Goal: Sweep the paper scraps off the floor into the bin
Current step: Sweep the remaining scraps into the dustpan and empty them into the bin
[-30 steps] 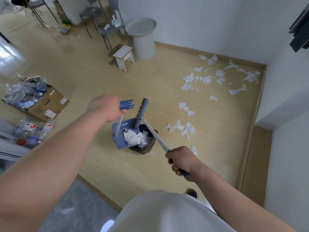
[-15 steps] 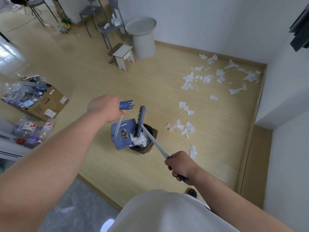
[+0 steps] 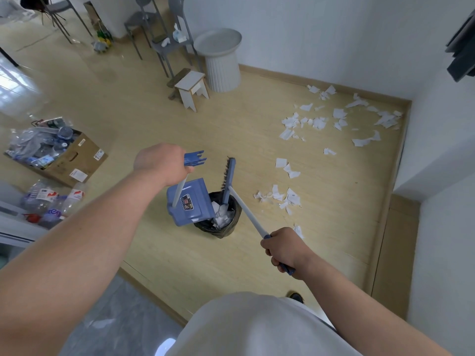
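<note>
My left hand (image 3: 162, 163) grips the handle of a blue dustpan (image 3: 189, 202), which hangs tipped over the left rim of a small black-lined bin (image 3: 226, 228). White scraps lie inside the bin. My right hand (image 3: 284, 249) holds the long white handle of a blue broom (image 3: 228, 178); its head stands on end with the lower tip inside the bin, beside the dustpan. Several white paper scraps (image 3: 280, 197) lie on the wooden floor just right of the bin, and a wider scatter of scraps (image 3: 339, 119) fills the far right corner.
A cardboard box of plastic bottles (image 3: 59, 155) sits at the left, with loose bottles (image 3: 51, 201) in front of it. A small white stool (image 3: 192, 88), a ribbed white side table (image 3: 222, 60) and grey chairs (image 3: 164, 32) stand at the back. White walls enclose the right side.
The dustpan has tipped further over the bin and its scraps have dropped in. The broom head has swung down into the bin mouth. My right hand has moved slightly up and left.
</note>
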